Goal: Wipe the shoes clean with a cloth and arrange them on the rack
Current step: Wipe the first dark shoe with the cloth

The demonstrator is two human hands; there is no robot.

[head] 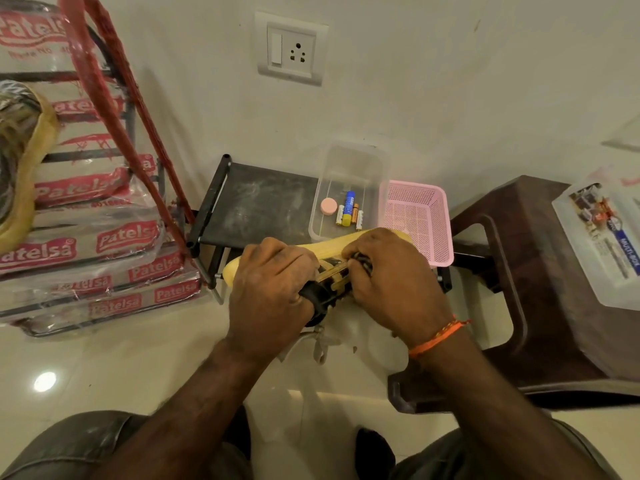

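- Shoe [349, 242] with a yellow sole and dark upper is being held in the air, sole turned away toward the wall, just in front of the black rack [256, 202] and above the floor.
- Left hand [273, 289] is curling round the dark heel end, fingers wrapped tight; right hand [391, 282] is closing on the laces or strap area near the middle, fingertips pinching something dark there.
- Can't tell whether a cloth is in either hand; a pale scrap is hanging below the shoe but it's too hidden to name.
- Handling guess: light, rubbery sole looking stiff, upper soft and giving way under the grip. Best holds are looking like heel and sole edge, leaving the upper free for wiping.
- Clear plastic tub [349, 188] is sitting on the rack's top shelf, holding a pink round piece [328, 206], a blue-capped glue stick [348, 211] and a few small batteries [359, 219].
- Pink mesh basket [415, 216] is sitting just beside the tub, touching it; nothing showing inside.
- Lidded white box [602, 244] is resting on the brown stool [512, 271] to the right; contents hidden.
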